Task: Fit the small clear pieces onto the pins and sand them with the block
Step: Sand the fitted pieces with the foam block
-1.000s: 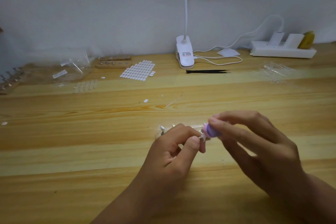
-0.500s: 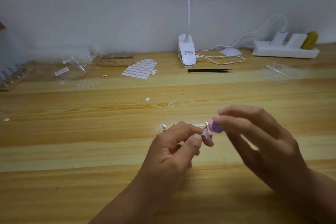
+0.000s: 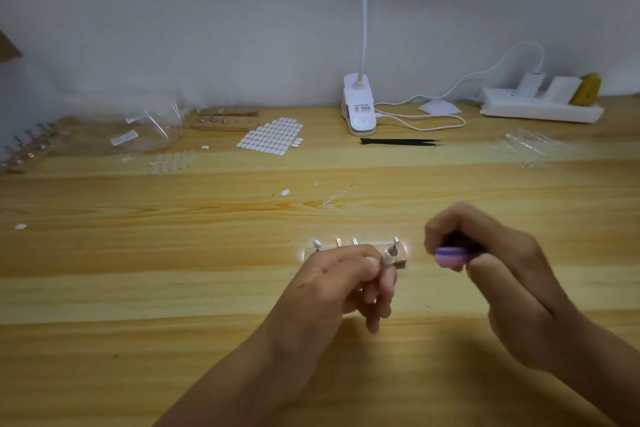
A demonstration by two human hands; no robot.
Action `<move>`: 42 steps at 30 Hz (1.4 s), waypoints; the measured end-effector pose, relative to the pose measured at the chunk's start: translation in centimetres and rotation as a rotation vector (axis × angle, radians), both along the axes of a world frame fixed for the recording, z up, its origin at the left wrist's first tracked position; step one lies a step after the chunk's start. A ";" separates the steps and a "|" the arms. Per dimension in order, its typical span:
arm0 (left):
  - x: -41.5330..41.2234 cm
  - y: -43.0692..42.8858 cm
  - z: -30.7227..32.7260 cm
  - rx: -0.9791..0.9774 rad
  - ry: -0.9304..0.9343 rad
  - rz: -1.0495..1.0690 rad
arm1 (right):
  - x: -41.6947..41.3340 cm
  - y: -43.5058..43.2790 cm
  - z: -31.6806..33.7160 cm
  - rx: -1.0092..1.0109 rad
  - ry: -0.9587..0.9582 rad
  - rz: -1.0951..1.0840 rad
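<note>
The small rounded purple-and-pink sanding block (image 3: 450,256), layered in soft bands of colour and blurred at its edges, sits right of the scene's middle, above the table. The right hand (image 3: 502,274) clamps it between the thumb and curled fingers.

Just left of the block, and apart from it, the left hand (image 3: 343,291) pinches a slim metal pin (image 3: 390,252) between thumb and forefinger. The pin tilts up to the right and ends in a rounded, glinting head. Whether a clear piece sits on that head is too small to tell.

Behind the left hand's knuckles a pale oblong pin holder (image 3: 401,255) lies flat on the glossy light-wood table (image 3: 138,288), which has a streaky grain. Short shiny upright pins (image 3: 354,241) stand in a row along the holder.

Along the far edge stand a white clip-on lamp (image 3: 360,107) with a thin bendy neck and, to the right, a white plastic power strip (image 3: 540,109). Slender black tweezers (image 3: 398,141) lie just in front of the lamp. Left of them is a sheet of white oval stickers (image 3: 272,137), and beyond it a second wooden holder (image 3: 225,120). A crinkled clear plastic bag (image 3: 149,128) lies further left, with a cluster of small clear pieces (image 3: 171,161) nearer than it. More transparent plastic bits (image 3: 526,147) lie scattered at the far right.
</note>
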State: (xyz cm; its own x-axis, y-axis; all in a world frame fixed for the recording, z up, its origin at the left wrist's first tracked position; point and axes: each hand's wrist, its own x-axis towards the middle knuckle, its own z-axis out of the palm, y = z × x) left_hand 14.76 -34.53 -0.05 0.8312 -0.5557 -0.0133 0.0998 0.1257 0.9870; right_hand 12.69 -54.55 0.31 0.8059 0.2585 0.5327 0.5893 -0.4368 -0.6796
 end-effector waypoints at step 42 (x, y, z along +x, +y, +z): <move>2.8 2.3 -2.6 1.049 -0.671 0.469 | 4.9 0.2 -1.0 -0.429 0.064 -0.082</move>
